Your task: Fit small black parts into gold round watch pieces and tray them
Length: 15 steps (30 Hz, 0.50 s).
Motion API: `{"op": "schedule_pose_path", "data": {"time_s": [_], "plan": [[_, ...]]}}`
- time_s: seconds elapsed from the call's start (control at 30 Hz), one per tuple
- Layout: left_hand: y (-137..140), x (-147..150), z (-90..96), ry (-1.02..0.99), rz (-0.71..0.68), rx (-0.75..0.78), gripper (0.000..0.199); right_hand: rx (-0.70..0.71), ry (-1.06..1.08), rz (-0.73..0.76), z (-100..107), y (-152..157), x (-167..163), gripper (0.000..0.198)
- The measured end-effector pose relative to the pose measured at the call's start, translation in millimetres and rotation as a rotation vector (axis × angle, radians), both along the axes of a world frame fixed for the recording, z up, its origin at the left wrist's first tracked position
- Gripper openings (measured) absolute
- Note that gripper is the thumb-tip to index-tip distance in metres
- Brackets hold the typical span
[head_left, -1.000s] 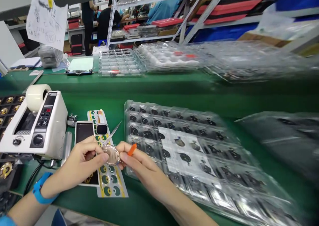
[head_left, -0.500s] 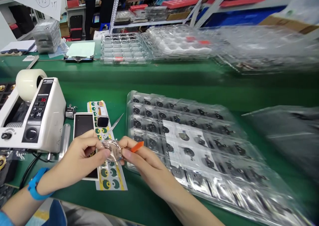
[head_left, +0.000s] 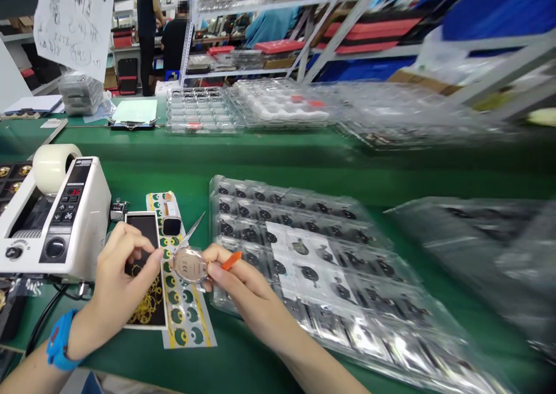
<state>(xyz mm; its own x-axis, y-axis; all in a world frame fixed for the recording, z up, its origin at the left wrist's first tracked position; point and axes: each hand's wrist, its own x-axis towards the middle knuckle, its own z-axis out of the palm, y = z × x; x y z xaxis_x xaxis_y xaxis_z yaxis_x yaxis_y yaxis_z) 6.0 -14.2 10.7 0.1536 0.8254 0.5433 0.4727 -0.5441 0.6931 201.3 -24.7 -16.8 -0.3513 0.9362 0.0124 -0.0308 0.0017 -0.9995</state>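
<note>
My right hand [head_left: 247, 289] is closed, gripping the right edge of a round watch case [head_left: 190, 265] between thumb and fingers. Its shiny back with small print faces up. An orange pointed strip [head_left: 232, 259] sticks out from the same fingers. Just left of the case, my left hand [head_left: 121, 272] is bent with thumb and index tips close together; anything between them is too small to make out. Beneath that hand lies a white-edged black box [head_left: 141, 225] with yellow ring-like scraps in it. Beside it is a sheet of yellow and green stickers [head_left: 191, 324].
A white tape dispenser [head_left: 87, 208] stands at the left. A square-faced watch [head_left: 171, 226] and pointed tweezers [head_left: 193, 229] lie beyond the case. Clear trays of dark parts [head_left: 286, 208] cover the right side. More trays [head_left: 200, 107] sit on the back ledge. People are in the background.
My left hand has come off the watch case and moved left. The right hand keeps hold of the case, whose back now shows more fully. The view has tilted up and shifted right.
</note>
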Motion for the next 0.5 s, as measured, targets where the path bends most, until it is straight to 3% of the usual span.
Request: {"op": "schedule_pose_path", "data": {"time_s": [0.07,0.2,0.5], "plan": [[0.2,1.6,-2.8,-0.066,-0.115,0.068,0.011,-0.024,0.041,0.053,2.0,-0.6,-1.1,0.045],[1.3,6.7,-12.5,-0.065,-0.291,0.053,0.019,-0.093,0.122,0.125,5.2,-4.9,-6.2,0.047],[3.2,6.0,-23.9,-0.012,-0.34,-0.031,0.027,-0.103,0.301,0.124,-2.5,-7.5,-17.5,0.044]]}}
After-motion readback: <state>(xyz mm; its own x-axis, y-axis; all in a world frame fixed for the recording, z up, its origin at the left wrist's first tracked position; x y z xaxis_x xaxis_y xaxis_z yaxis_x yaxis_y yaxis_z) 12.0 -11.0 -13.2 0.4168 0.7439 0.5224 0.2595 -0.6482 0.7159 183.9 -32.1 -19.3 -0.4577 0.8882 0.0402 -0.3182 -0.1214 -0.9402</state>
